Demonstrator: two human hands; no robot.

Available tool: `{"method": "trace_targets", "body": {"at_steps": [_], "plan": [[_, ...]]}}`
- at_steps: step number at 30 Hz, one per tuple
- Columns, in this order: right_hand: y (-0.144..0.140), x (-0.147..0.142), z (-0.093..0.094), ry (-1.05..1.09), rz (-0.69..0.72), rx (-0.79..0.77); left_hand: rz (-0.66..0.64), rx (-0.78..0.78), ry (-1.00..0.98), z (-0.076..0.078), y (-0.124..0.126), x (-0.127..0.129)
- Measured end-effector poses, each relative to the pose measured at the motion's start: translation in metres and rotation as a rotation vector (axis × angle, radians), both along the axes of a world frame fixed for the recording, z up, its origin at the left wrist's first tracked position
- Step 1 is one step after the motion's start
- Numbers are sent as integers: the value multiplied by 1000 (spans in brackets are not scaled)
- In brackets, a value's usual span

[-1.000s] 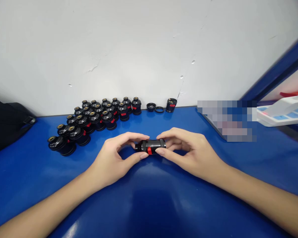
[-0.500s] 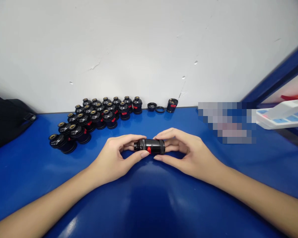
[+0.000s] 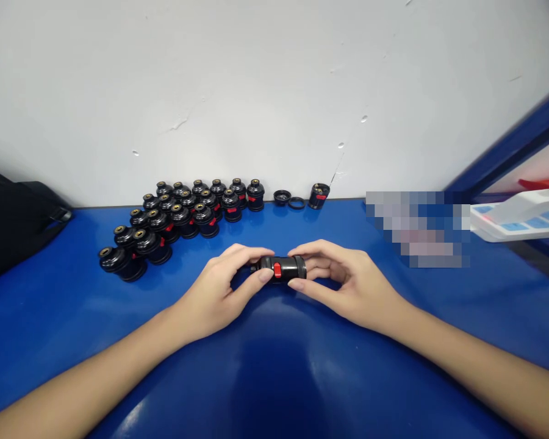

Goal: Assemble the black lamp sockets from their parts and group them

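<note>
A black lamp holder (image 3: 286, 270) with a red switch lies sideways between my hands, just above or on the blue table. My left hand (image 3: 224, 292) is closed round its narrow, domed cap end, with the thumb in front and the fingers behind. On the other end, my right hand (image 3: 343, 277) pinches the ringed rim between thumb and fingers. The red switch (image 3: 277, 270) faces me, between the two thumbs. Part of the cap is hidden by my left fingers.
Several similar lamp holders (image 3: 184, 221) stand in rows at the back left. Near the wall are a black cap (image 3: 282, 197), a black ring (image 3: 297, 203) and an open socket body (image 3: 319, 196). A black bag (image 3: 18, 222) sits at left, a white tray (image 3: 521, 222) at right.
The lamp holder has turned about its long axis, so its red switch has moved up from the lower edge to face me. Both hands still grip it; the view has shifted slightly.
</note>
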State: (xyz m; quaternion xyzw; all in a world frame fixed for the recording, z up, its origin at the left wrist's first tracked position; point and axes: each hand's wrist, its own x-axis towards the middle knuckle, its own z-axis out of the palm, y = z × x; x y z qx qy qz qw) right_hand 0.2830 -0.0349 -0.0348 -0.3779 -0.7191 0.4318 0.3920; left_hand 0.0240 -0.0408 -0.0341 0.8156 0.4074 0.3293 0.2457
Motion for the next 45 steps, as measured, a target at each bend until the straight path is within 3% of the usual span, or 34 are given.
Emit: {"method": "trace_targets", "body": {"at_steps": [9,15,22,28,36,45], "plan": [[-1,1,4,-55,3,-15,-91,114,-108,-2,1,0],[0,1,1,9,23,-40,-33,18,-10,-2,2,-2],[1,2,-1,7,24,-52,-91,89,-87,-1,2,-2],[0,0,-1,37,30,-32,-2,27,36,0,1,-1],[1,0,2,-8,23,-2,-73,168,-66,0,3,-2],[0,-1,1,18,6,20,22,36,29,1,1,-2]]}}
